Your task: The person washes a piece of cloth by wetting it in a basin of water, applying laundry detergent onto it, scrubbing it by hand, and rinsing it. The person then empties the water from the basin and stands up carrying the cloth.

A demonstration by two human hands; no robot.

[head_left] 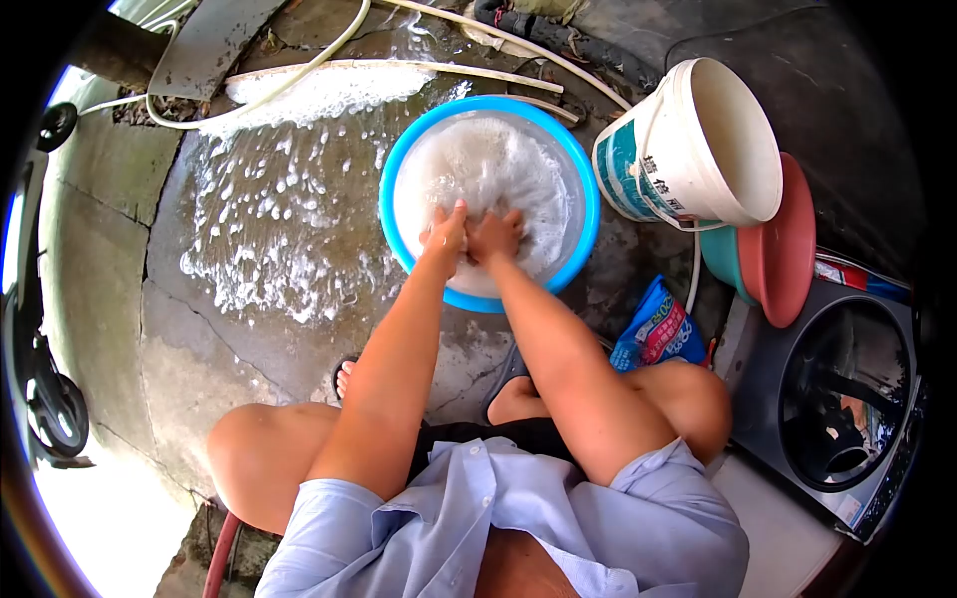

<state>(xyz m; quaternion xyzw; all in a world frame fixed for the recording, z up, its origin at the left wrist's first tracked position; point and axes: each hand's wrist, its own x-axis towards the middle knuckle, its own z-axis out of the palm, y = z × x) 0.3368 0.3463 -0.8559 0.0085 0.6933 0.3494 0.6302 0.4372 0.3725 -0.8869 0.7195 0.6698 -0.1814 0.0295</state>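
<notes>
The blue-rimmed basin [391,189] stands on the wet concrete [269,354], with the left hand [445,236] and right hand [494,237] close together in its foamy water [503,164]; foam hides how far each grip is open or what it has hold of. Work low and centred; short, even strokes should limit splashing.

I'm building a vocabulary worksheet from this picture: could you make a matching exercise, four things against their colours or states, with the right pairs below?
1. Sudsy basin
2. Bucket
3. Packet
4. Left hand

A. White and teal
B. Reaching into suds
C. Blue-rimmed
D. Blue and pink

Pairs: 1-C; 2-A; 3-D; 4-B
</notes>
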